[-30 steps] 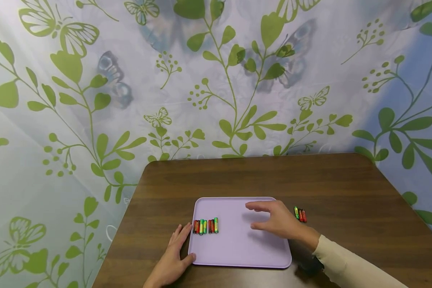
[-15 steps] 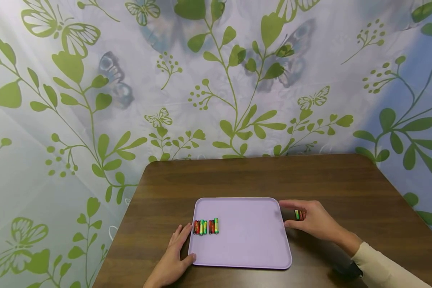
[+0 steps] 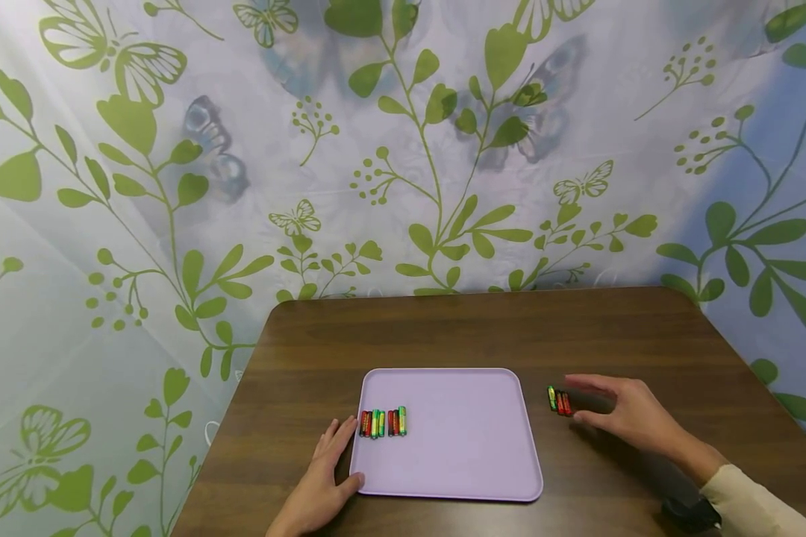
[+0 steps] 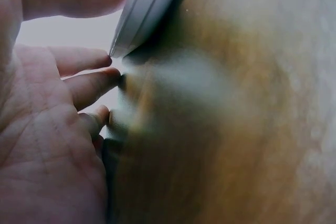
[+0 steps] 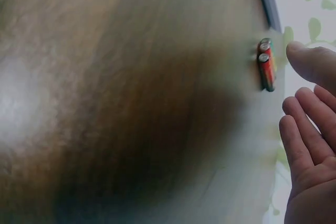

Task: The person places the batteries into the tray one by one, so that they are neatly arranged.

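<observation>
My left hand [image 3: 322,477] rests at the left edge of a lilac tray [image 3: 463,447], its thumb and fingertips at the rim; the left wrist view shows the tray's side [image 4: 144,14] by the fingertips. Inside the tray, near its left side, several red and green batteries [image 3: 372,424] lie in a group, with a smaller group of batteries [image 3: 398,421] just beside it. My right hand [image 3: 634,414] hovers over the table right of three batteries [image 3: 560,401], one green and two red, with thumb and fingers apart and nothing between them. In the right wrist view these batteries [image 5: 266,65] lie beyond the fingertips.
The brown wooden table [image 3: 443,328] extends behind and to both sides of the tray. A patterned cloth [image 3: 403,149] with green leaves and butterflies hangs behind it. A dark band [image 3: 692,514] sits at the right wrist, near a cream sleeve [image 3: 752,507].
My right hand has moved from over the tray to the right, passing over the three batteries to their right side. The left hand and the tray have stayed in place.
</observation>
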{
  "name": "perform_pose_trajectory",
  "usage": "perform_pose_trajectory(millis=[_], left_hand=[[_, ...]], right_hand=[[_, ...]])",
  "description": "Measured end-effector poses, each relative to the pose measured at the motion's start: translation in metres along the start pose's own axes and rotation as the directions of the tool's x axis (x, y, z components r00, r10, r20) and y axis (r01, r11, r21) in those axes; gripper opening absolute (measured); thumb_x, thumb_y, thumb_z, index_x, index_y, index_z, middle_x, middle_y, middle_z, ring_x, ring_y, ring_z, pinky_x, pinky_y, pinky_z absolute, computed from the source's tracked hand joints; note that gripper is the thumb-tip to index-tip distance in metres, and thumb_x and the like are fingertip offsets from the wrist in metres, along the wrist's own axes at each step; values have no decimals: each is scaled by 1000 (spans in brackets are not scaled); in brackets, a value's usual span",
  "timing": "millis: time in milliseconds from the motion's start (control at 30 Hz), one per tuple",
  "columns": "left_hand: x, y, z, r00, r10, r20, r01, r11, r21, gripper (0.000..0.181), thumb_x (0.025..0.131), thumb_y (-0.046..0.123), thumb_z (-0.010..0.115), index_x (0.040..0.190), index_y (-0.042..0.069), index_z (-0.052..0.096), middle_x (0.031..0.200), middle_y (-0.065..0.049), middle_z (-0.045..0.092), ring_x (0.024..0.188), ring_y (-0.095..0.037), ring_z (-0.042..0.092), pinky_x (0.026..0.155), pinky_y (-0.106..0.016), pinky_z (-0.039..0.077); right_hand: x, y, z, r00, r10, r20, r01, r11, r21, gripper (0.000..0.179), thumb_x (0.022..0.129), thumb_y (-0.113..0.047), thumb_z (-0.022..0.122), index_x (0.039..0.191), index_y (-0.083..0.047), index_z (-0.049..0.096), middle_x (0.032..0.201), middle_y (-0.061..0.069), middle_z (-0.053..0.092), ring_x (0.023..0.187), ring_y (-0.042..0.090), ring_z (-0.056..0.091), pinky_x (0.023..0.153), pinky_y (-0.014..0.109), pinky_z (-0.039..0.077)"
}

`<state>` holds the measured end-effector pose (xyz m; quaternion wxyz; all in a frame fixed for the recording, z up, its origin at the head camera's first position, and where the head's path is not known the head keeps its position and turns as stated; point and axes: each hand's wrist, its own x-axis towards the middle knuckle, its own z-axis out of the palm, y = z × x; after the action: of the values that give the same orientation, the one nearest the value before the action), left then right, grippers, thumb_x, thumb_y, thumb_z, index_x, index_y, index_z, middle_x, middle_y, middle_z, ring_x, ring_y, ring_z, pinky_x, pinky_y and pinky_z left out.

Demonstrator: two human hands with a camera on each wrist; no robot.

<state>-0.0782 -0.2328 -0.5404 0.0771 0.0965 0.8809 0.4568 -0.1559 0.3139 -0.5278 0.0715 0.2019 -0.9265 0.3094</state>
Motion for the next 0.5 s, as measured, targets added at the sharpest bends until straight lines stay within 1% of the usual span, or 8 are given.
perform_pose_trajectory(millis=[167, 233, 400, 500], left_hand=[[0, -1, 0, 1000, -2, 4, 2, 1000, 5, 87, 91, 3, 79, 169, 11, 41, 177, -15, 38, 169, -50, 9, 131, -75, 3], [0, -1, 1, 1000, -9, 8, 9, 1000, 6, 88, 91, 4, 79, 170, 11, 41, 178, -14, 37, 169, -50, 9, 131, -75, 3], [-1, -1, 1, 1000, -8, 6, 8, 1000, -1, 88, 91, 4, 79, 169, 11, 41, 177, -16, 37, 169, -51, 8, 131, -76, 2], [-1, -1, 1, 1000, -13, 8, 13, 1000, 4, 88, 91, 4, 79, 170, 12, 41, 177, -15, 37, 169, -50, 8, 131, -75, 1]], right_hand=[[0, 6, 4, 1000, -7, -12, 7, 1000, 9, 59, 81, -29, 99, 134, -14, 78, 125, 3, 82, 110, 4, 76, 89, 4, 50], [2, 8, 7, 1000, -19, -15, 19, 1000, 8, 59, 81, -28, 99, 133, -14, 78, 125, 3, 83, 109, 6, 77, 90, 3, 48], [5, 13, 17, 998, -61, -10, 61, 998, 9, 59, 79, -21, 99, 133, -12, 78, 126, 4, 82, 106, 10, 79, 91, 5, 51], [6, 13, 20, 996, -81, -23, 81, 997, 5, 58, 78, -15, 99, 132, -11, 78, 125, 4, 82, 106, 10, 79, 91, 4, 51]])
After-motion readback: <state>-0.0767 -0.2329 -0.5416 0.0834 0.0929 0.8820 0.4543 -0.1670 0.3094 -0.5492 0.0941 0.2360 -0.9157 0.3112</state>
